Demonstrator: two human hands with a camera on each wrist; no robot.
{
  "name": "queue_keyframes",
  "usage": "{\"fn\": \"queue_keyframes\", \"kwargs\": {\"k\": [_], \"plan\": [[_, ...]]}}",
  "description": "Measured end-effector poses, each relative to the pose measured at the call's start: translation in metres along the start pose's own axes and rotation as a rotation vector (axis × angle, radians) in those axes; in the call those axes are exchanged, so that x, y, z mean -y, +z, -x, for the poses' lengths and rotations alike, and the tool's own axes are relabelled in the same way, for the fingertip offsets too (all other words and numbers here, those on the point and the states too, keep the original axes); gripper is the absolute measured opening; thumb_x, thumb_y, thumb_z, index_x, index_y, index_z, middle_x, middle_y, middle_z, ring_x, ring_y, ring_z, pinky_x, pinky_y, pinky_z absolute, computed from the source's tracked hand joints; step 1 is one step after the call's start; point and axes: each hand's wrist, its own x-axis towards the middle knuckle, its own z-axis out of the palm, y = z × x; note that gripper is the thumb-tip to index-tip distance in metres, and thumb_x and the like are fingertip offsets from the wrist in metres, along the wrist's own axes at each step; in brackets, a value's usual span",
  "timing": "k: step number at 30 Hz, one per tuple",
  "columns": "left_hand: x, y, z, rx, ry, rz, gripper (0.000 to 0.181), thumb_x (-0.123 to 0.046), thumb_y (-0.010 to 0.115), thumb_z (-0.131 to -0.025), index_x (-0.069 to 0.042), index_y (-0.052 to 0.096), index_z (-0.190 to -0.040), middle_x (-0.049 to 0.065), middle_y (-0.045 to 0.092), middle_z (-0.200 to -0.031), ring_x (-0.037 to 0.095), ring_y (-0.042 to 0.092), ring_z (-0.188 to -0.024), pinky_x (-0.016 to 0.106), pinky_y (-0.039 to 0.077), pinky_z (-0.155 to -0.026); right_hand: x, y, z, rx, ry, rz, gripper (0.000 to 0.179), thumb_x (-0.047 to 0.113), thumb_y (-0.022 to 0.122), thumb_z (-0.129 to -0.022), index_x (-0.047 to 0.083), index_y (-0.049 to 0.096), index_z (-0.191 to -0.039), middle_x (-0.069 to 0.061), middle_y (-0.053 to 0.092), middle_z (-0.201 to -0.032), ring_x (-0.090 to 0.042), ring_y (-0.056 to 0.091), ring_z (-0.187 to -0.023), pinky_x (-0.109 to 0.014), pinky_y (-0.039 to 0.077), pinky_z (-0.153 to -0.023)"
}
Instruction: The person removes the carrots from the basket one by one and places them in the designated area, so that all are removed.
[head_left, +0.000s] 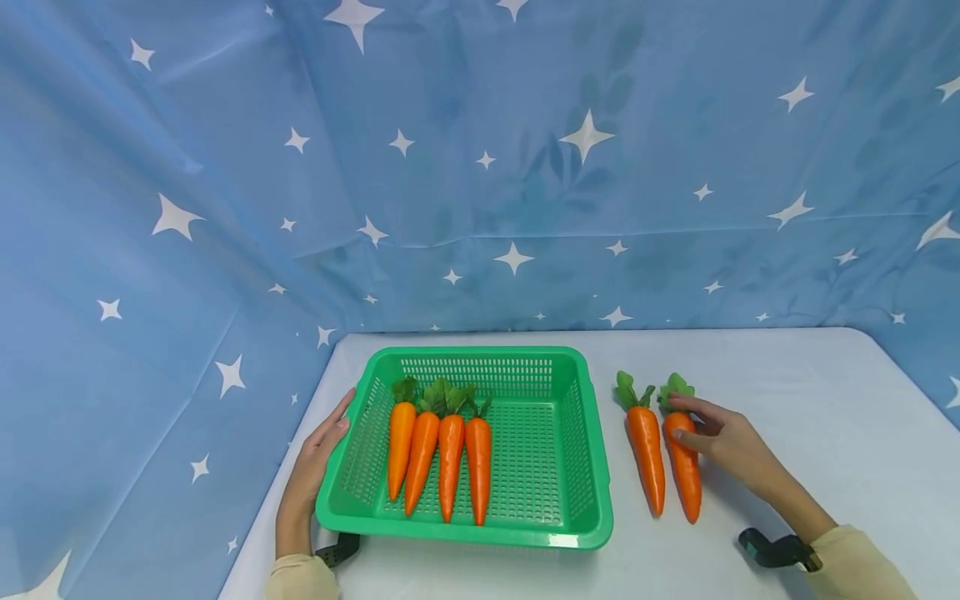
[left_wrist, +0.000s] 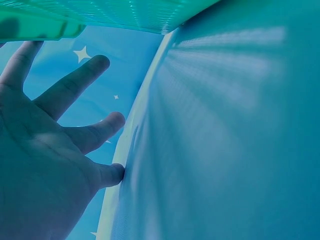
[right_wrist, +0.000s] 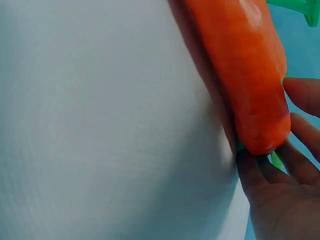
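Observation:
My right hand [head_left: 723,433] grips the top end of an orange carrot [head_left: 686,479] with green leaves, lying on the table to the right of the basket. In the right wrist view, the thumb and fingers lie around that carrot's [right_wrist: 245,75] thick end. A second leafy carrot [head_left: 647,458] lies just left of it, untouched. The green plastic basket [head_left: 525,458] holds several carrots [head_left: 451,458] side by side in its left half, leaves toward the back. My left hand [head_left: 315,458] rests at the basket's left rim; its fingers look spread and fairly straight in the left wrist view.
A white tabletop [head_left: 810,400] lies under everything. Blue cloth [head_left: 480,192] with white stars hangs behind the table and at its left. Each wrist wears a dark strap [head_left: 780,550] near a light sleeve [head_left: 855,558].

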Motion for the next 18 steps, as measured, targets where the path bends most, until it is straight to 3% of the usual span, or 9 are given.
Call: {"fn": "queue_keyframes", "kwargs": {"k": [6,8,13,18], "plan": [[-0.0001,0.0002,-0.0002,0.004,0.006,0.009,0.053,-0.034,0.042,-0.118,-0.025,0.035,-0.170,0.000,0.025,-0.176,0.009,0.024,-0.156,0.014,0.035,-0.108,-0.0011,-0.0011,-0.0005,-0.002,-0.009,0.015,0.047,0.013,0.073,-0.103,-0.005,0.063,-0.144,-0.029,0.047,-0.159,-0.055,0.040,-0.146,-0.027,0.049,-0.103],[0.0000,0.0000,-0.0002,0.005,0.007,0.012,0.053,-0.035,0.042,-0.118,-0.025,0.035,-0.170,0.000,0.025,-0.176,0.009,0.024,-0.156,0.014,0.036,-0.108,-0.0024,-0.0015,-0.0007,-0.004,-0.018,0.014,0.046,0.012,0.072,-0.103,-0.006,0.062,-0.144,-0.030,0.044,-0.161,-0.056,0.038,-0.146,-0.033,0.049,-0.105],[0.0008,-0.0004,-0.0002,0.004,0.015,0.007,0.053,-0.034,0.041,-0.119,-0.025,0.035,-0.170,0.000,0.025,-0.176,0.008,0.025,-0.155,0.015,0.037,-0.108,-0.0022,-0.0006,-0.0004,-0.006,-0.022,-0.014,0.047,0.009,0.069,-0.103,-0.008,0.059,-0.146,-0.032,0.037,-0.165,-0.058,0.032,-0.149,-0.066,0.038,-0.108],[0.0013,0.0000,-0.0002,-0.005,0.006,0.005,0.053,-0.034,0.042,-0.118,-0.025,0.035,-0.170,0.000,0.026,-0.175,0.007,0.027,-0.154,0.016,0.039,-0.107,0.0014,-0.0014,-0.0008,-0.021,-0.008,-0.002,0.052,0.013,0.070,-0.103,-0.006,0.057,-0.150,-0.028,0.028,-0.170,-0.057,0.026,-0.152,-0.069,0.035,-0.112]]}}
